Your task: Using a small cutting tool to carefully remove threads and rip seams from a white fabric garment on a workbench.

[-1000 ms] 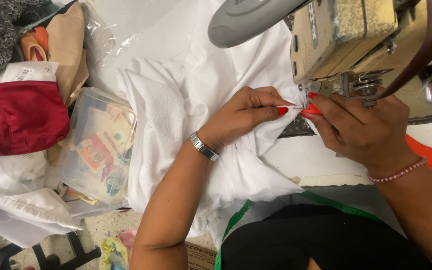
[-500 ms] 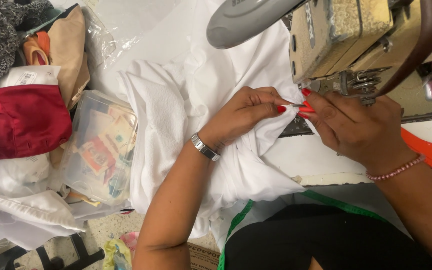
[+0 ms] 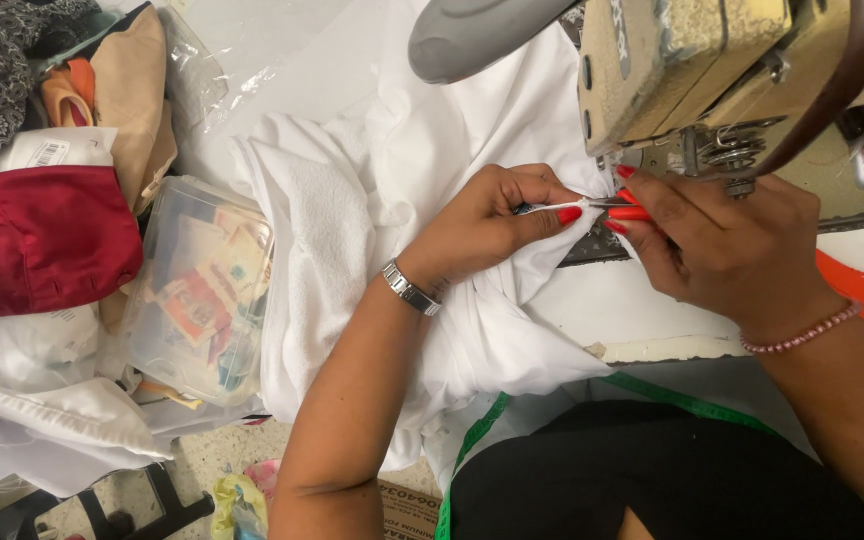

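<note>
At far left I see a folded dark red cloth (image 3: 42, 238) beside a clear plastic box of coloured packets (image 3: 202, 290). Centre, my left hand (image 3: 492, 225) pinches a fold of the crumpled white fabric (image 3: 372, 230) on the table. My right hand (image 3: 727, 250) grips its edge too, just below the beige metal sewing machine (image 3: 682, 60).

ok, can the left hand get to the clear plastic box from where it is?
Probably yes. The left hand pinches the white cloth; the clear plastic box sits just past that cloth, uncovered on top, nothing between. It must release the cloth first.
</note>
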